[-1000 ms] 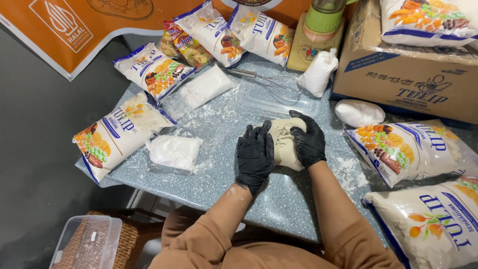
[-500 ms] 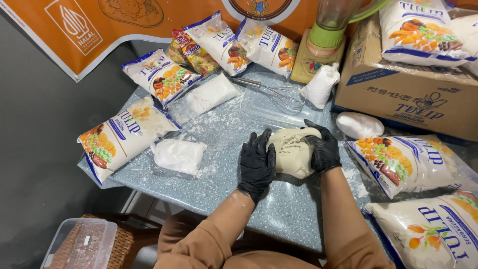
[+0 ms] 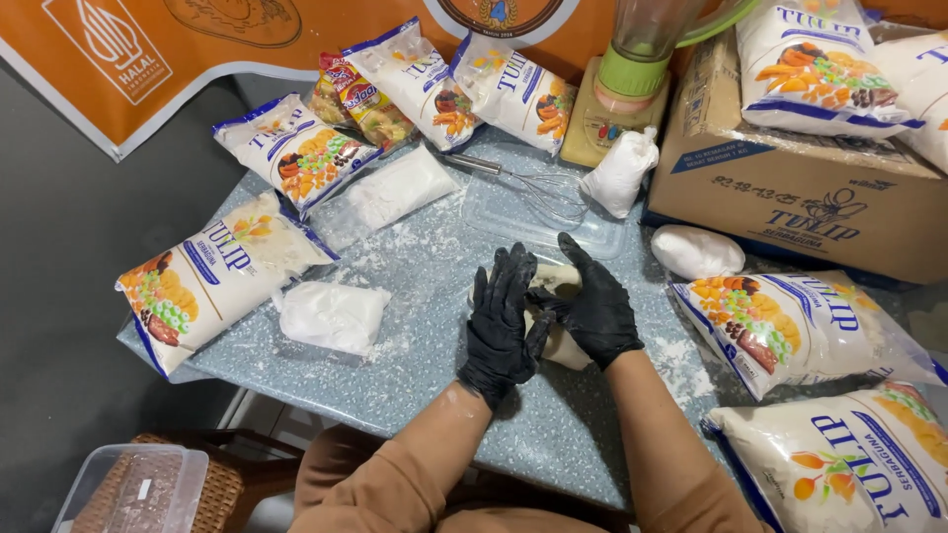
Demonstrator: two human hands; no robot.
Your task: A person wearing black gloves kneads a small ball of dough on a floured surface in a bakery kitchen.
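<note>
Since a second ago both gloved hands have closed tighter round the pale dough lump (image 3: 555, 341), the left hand (image 3: 502, 326) at 9 o'clock and the right hand (image 3: 594, 311) at 3 o'clock, each grip pressed against it on the floured surface (image 3: 415, 345), so the kneading looks mid-squeeze.

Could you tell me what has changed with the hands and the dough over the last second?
The dough has been turned and pressed narrower between the two palms: earlier it showed as a broad pale lump, now both gloves nearly cover it. The left hand stands upright against its left side, the right hand wraps its right side. The flour bags, whisk and cardboard box lie where they were.
</note>
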